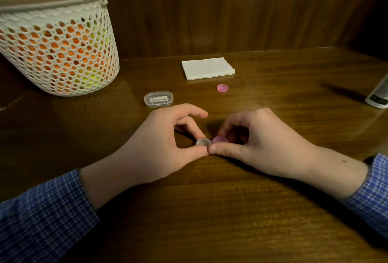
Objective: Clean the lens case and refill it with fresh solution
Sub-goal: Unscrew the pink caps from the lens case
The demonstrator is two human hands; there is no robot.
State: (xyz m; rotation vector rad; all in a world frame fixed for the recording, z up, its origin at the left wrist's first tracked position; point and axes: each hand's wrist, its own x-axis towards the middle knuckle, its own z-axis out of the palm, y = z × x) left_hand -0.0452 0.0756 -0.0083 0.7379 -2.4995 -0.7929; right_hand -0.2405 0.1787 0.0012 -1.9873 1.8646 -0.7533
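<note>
Head view, left to right: white mesh basket (56, 52) parked far left, clear accessory box (158, 99) and folded tissue (207, 68) behind the work spot, probably staged for wiping. Left hand (159, 143) pinches the lens case (211, 142) at its open clear well, likely steadying it; right hand (262, 141) grips the pink cap (220, 139) on the other well, seemingly unscrewing. Case sits low over the wooden table (231, 210), long axis left-right, wells up. Loose pink cap (222, 88) set aside near the tissue; solution bottle (379, 96) at right edge.
</note>
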